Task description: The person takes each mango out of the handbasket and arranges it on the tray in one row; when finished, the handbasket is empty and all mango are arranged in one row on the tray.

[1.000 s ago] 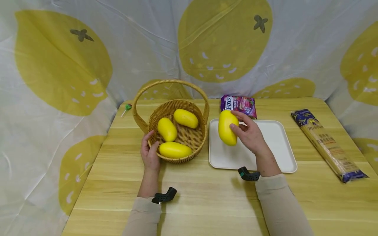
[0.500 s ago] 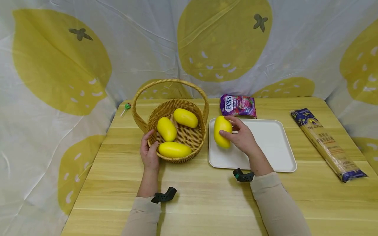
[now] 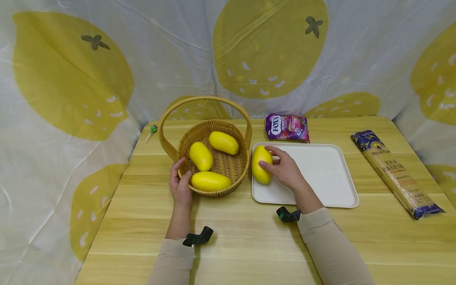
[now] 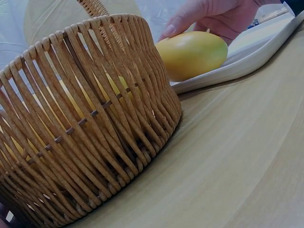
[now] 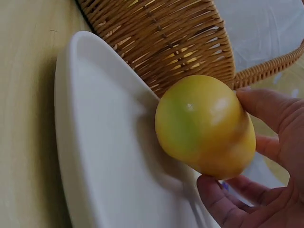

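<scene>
A yellow mango point(image 3: 261, 164) is pinched between the thumb and fingers of my right hand point(image 3: 285, 168). It is over the left end of a white tray point(image 3: 317, 174); in the right wrist view the mango point(image 5: 204, 126) throws a shadow on the tray, and whether they touch I cannot tell. My left hand point(image 3: 181, 186) holds the left rim of a wicker basket point(image 3: 233, 186) with a tall arched handle. Inside lie three more mangoes, one at the back point(image 3: 223, 143), one at the left point(image 3: 201, 156) and one in front point(image 3: 211, 181).
Behind the tray lies a purple candy bag point(image 3: 287, 127). A long spaghetti pack point(image 3: 397, 174) is on the right of the wooden table point(image 3: 242, 245). A green lollipop point(image 3: 153, 129) lies at the back left. A lemon-print cloth point(image 3: 178, 51) hangs around the table.
My right hand has carried its mango leftward and down, from over the tray's middle-left to its left end near the basket. My left hand and the basket have stayed put.
</scene>
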A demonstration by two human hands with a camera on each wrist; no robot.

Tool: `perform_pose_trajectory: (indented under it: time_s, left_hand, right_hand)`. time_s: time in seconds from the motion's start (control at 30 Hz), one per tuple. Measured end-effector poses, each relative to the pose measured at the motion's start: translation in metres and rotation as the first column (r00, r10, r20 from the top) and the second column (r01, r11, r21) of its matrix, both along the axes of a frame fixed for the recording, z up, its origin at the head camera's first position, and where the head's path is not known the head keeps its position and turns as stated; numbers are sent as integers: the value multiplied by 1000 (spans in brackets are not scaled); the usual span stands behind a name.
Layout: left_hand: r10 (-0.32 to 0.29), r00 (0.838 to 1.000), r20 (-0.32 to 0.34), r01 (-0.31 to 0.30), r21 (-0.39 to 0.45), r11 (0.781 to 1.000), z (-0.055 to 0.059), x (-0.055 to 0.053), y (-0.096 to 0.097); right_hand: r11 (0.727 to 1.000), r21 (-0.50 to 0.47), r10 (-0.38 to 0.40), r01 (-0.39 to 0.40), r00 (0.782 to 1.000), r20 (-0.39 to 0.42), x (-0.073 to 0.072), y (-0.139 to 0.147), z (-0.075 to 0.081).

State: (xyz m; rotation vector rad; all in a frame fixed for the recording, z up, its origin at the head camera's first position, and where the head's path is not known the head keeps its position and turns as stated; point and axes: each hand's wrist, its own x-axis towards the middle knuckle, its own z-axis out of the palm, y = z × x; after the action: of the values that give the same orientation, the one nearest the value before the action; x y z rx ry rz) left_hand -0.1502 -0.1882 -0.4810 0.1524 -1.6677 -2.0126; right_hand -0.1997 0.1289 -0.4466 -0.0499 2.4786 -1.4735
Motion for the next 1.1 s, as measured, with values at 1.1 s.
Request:
perform_pose_trajectory:
  time_s: [1.1]
  left_hand:
    - [11,1000,17,-11,6,1000,0,1,1]
  right_hand:
    - [995,94,13,-11,1000,-15,1,3,3]
